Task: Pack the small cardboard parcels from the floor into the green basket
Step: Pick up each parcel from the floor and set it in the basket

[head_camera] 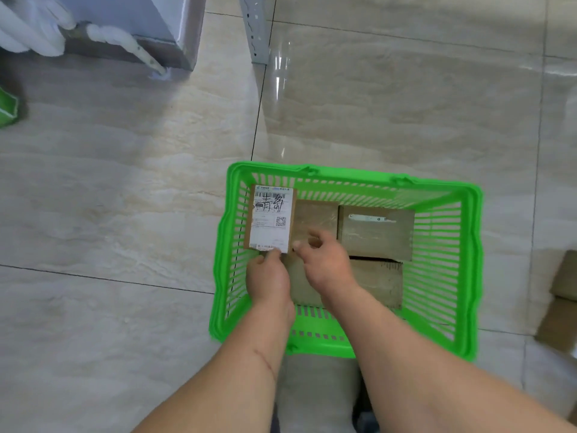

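Note:
A green basket (468,245) stands on the tiled floor in front of me. Inside its left side is a small cardboard parcel with a white shipping label (270,218). My left hand (268,276) pinches the near edge of that parcel. My right hand (324,260) touches the parcel's right near corner with curled fingers. More brown parcels lie in the basket: one in the middle back (315,218), one at the right back with a white strip (376,232), and one near the front (377,282).
More cardboard parcels (562,307) lie on the floor at the right edge. A grey metal shelf post (256,29) stands at the back. A grey cabinet base (150,32) and white bags sit at the far left, with a green object (7,107) at the left edge.

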